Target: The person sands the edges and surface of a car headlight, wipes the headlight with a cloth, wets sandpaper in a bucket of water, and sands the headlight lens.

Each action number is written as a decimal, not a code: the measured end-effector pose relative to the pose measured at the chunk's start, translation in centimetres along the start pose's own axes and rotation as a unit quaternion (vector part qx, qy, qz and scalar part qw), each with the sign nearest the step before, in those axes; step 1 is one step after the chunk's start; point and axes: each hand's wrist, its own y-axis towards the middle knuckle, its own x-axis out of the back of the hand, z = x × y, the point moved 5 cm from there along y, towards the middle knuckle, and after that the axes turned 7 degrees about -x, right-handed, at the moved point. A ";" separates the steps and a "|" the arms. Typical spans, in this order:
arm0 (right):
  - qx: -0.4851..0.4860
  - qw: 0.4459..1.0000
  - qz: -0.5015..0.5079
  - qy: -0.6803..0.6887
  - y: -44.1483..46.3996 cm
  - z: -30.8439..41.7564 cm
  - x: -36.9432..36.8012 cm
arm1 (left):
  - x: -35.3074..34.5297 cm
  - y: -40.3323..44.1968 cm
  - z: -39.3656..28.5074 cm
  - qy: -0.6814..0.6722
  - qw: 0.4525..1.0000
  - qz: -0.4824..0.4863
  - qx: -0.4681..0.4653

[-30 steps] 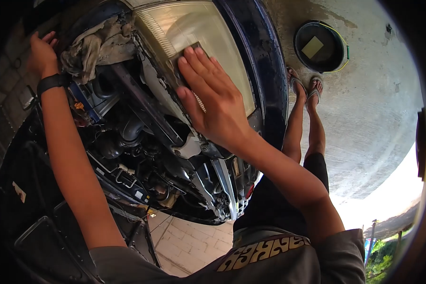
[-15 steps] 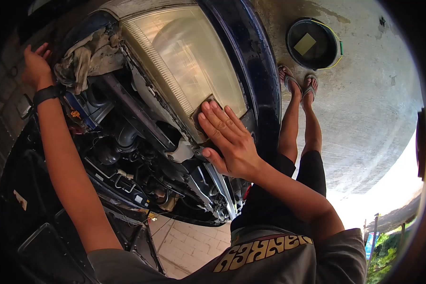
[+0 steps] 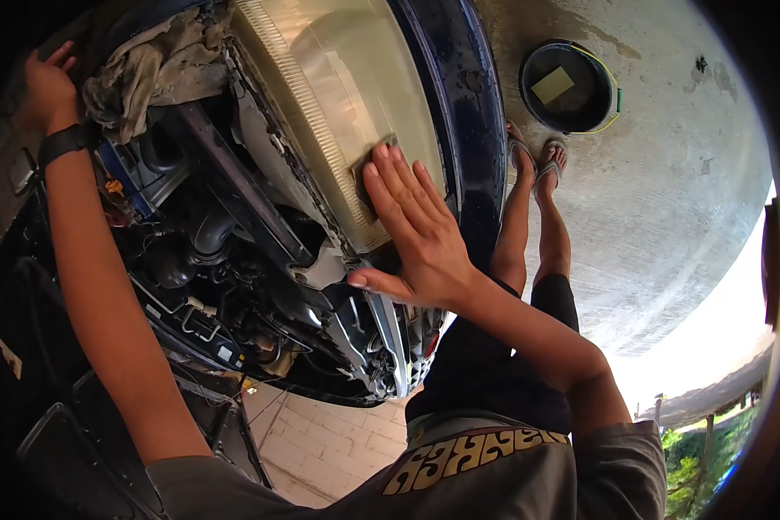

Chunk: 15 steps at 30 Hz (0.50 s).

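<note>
My right hand (image 3: 420, 234) lies on the lower part of a yellowed car headlight (image 3: 347, 95), fingers stretched out and thumb apart. Beneath its fingertips it holds a small dark sheet that looks like sandpaper (image 3: 362, 177) against the lens; most of the sheet is hidden. My left hand (image 3: 50, 87), with a dark band on the wrist, is at the far left beyond the engine bay. Its fingers are apart and nothing shows in them, though that area is dim. A crumpled dirty rag (image 3: 152, 74) lies between this hand and the headlight.
The exposed engine bay (image 3: 217, 251) lies between my arms. Dark blue bodywork (image 3: 472, 113) with worn paint borders the headlight. A black bucket (image 3: 529, 100) with a yellowish rectangular piece (image 3: 552, 85) in it stands on the concrete floor (image 3: 659, 199), near my sandalled feet (image 3: 553, 160).
My right hand has slid a little up the headlight lens with the sandpaper under its fingers. The whole view has shifted slightly; my left hand stays beyond the rag.
</note>
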 end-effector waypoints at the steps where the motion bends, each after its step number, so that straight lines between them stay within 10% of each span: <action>1: 0.029 0.998 -0.050 -0.013 3.8 0.5 0.6 | 0.0 0.8 0.5 -0.008 1.000 -0.010 -0.007; 6: 0.088 0.986 -0.133 -0.039 12.4 0.9 1.2 | 0.9 6.1 5.0 0.001 0.994 0.030 -0.103; 10: -0.002 1.000 0.020 0.000 -3.8 0.3 -1.6 | -0.3 -3.6 -3.8 0.019 0.989 -0.117 -0.088; 15: 0.074 0.995 -0.068 -0.027 10.7 1.1 0.8 | -0.3 -1.8 -1.5 0.001 0.994 -0.093 -0.053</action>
